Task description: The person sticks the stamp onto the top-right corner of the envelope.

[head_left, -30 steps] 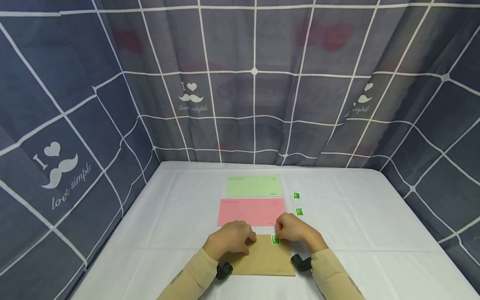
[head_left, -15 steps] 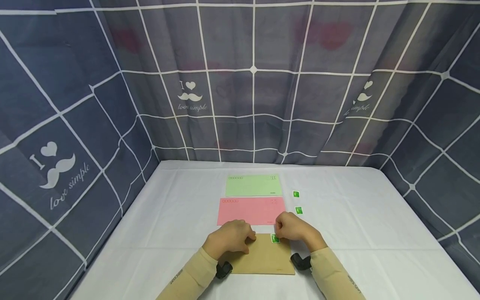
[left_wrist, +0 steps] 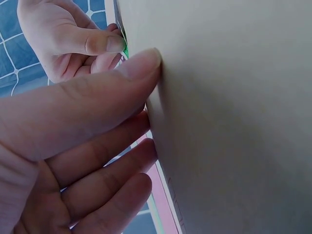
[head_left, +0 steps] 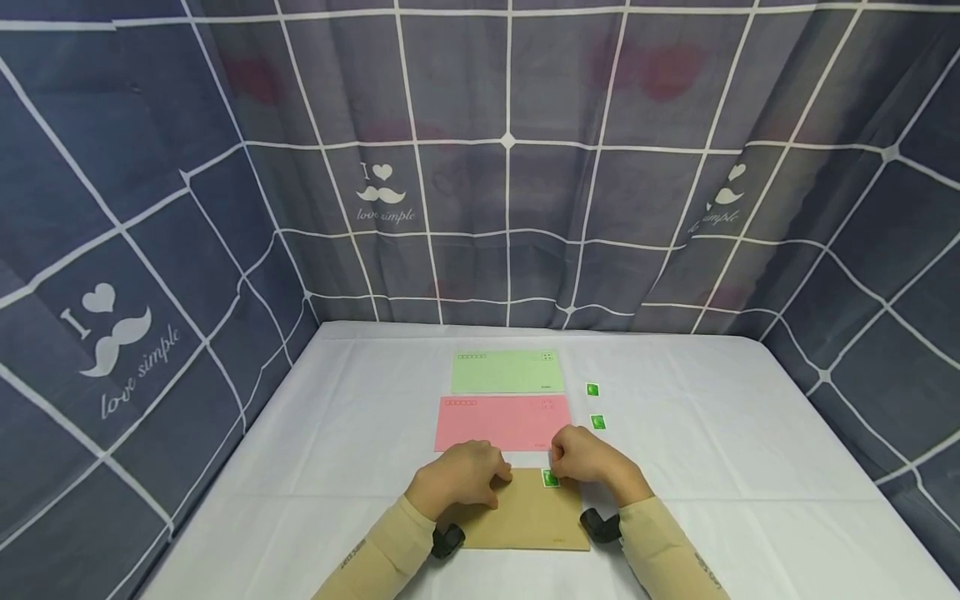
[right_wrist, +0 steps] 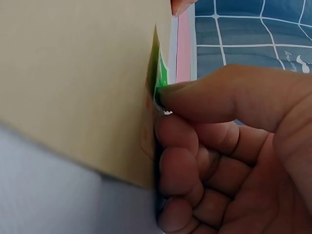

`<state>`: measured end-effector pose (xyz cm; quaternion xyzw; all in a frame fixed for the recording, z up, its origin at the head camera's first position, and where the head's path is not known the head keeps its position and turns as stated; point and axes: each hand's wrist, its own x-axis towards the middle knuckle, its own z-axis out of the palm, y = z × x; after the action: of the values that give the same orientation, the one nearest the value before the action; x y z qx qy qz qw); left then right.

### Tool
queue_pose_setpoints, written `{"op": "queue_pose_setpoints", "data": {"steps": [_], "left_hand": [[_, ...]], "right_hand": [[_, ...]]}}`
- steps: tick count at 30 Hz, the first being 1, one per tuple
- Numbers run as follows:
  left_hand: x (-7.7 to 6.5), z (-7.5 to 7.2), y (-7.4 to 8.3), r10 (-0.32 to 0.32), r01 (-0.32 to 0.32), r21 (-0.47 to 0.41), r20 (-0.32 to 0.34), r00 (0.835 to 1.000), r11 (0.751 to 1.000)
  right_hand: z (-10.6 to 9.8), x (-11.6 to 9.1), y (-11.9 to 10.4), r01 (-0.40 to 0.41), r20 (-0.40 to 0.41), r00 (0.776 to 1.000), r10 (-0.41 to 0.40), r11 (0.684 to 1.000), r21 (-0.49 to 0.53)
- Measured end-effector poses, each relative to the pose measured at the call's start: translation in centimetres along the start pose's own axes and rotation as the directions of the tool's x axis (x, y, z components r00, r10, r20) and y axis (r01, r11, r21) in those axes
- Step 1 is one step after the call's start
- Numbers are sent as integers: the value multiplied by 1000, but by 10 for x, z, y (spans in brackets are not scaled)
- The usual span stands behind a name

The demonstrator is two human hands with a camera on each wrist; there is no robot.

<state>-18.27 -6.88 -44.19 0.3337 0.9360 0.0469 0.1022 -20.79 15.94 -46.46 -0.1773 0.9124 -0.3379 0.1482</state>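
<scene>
Head view: I'm watching a brown envelope (head_left: 525, 521) that's lying at bottom center, with a green stamp (head_left: 550, 478) sitting near its upper right corner. The right hand (head_left: 588, 454) is holding that stamp between thumb and bent index finger, its other fingers curling in. I'm guessing the close pinch is for lining up something that small. (On the right wrist cam the stamp looks tilted, but I'm not managing to tell how much of it is touching paper.) The left hand (head_left: 463, 477) is gripping nothing tightly: thumb resting on the envelope's face, fingers loosely spread by its far edge, probably steadying it.

Above that, a pink envelope (head_left: 502, 422) and a pale green envelope (head_left: 506, 379) are lying in a column, with an upper loose stamp (head_left: 592, 389) and a lower loose stamp (head_left: 597, 422) waiting just right of them, likely to keep them within reach.

Compared with a second ago, I'm seeing basically nothing changing: both hands and the stamp are staying put, and only the whole picture is shifting a hair.
</scene>
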Motion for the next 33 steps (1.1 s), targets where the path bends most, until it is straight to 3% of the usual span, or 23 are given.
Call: {"op": "queue_pose_setpoints", "data": {"steps": [21, 33], "left_hand": [[0, 2, 0, 6, -6, 3, -3, 1000, 1000], [0, -1, 0, 9, -9, 7, 2, 1000, 1000]], "right_hand": [[2, 0, -1, -12, 2, 1000, 12, 1000, -3], [-1, -1, -5, -90, -25, 996, 89, 995, -44]]}}
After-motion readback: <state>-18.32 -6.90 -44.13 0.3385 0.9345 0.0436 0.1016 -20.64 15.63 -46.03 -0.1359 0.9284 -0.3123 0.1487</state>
